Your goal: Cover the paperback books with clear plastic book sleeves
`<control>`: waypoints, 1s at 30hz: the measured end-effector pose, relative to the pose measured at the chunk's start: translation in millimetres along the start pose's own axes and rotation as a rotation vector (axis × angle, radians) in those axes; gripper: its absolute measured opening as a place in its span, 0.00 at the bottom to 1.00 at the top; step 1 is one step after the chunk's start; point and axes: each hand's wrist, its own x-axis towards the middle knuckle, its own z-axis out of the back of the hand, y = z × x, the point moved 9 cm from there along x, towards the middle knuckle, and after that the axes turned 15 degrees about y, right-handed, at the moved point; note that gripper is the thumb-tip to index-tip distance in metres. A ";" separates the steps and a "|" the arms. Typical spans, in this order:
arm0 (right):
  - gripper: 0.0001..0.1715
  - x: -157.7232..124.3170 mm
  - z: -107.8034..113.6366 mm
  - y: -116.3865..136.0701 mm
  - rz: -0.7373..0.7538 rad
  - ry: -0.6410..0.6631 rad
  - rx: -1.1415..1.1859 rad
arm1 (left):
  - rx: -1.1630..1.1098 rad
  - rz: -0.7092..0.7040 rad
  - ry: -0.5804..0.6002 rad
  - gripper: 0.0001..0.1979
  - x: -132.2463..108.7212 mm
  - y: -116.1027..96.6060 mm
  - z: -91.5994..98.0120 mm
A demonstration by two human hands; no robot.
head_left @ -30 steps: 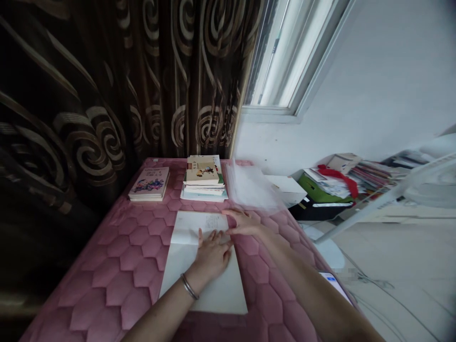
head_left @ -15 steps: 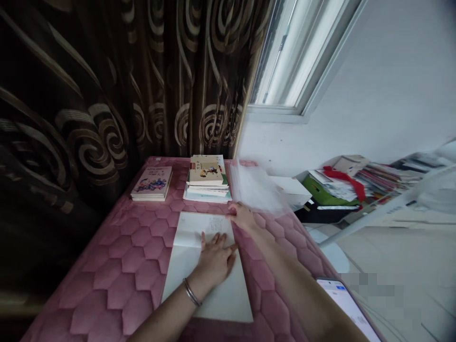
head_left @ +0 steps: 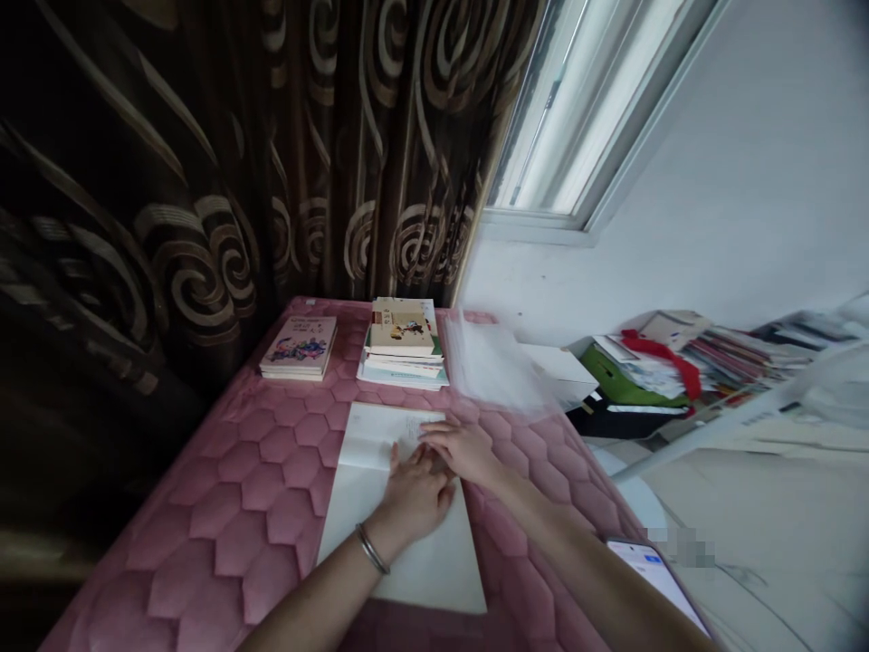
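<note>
"What's moved?"

"The right hand (head_left: 463, 451) has come down from the top corner of the paper (head_left: 424, 570). It now lies across the sheet's right edge, its fingertips (head_left: 429, 433) just above the left hand's."

"And the left hand (head_left: 415, 496)?"

"Flat on the paper with the fingers spread, a bangle (head_left: 372, 549) on the wrist."

"Is either hand holding the paper?"

"Neither is clenched. Both lie open on it, with no fold of paper gripped between the fingers."

"Where exactly is the paper?"

"On a pink quilted mat (head_left: 231, 534), under the left palm and the right fingertips. Its upper part carries a few small lines of writing, too small to read, and a crease runs across it just above the left hand."

"What's near it?"

"Just past its top edge sit two piles of books: the taller pile (head_left: 404, 344) straight ahead, the lower pile (head_left: 299, 349) to the left. A clear bag (head_left: 495, 371) lies to the right of the taller pile, and a phone (head_left: 652, 566) lies beyond the right forearm, at the mat's edge."
</note>
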 end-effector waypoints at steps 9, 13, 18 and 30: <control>0.18 2.5 -2.8 16.7 -0.076 0.083 -0.131 | 0.064 0.264 -0.067 0.23 -51.7 63.7 14.1; 0.16 10.9 -0.9 32.5 -0.150 0.156 -0.246 | 0.093 0.453 -0.058 0.25 -88.7 104.2 18.4; 0.15 32.0 0.5 49.2 -0.311 0.162 -0.249 | 0.063 0.483 -0.100 0.24 -94.7 104.4 21.3; 0.29 124.7 -29.2 70.2 -0.366 0.146 -0.074 | -0.010 0.450 -0.161 0.22 -95.4 104.3 25.3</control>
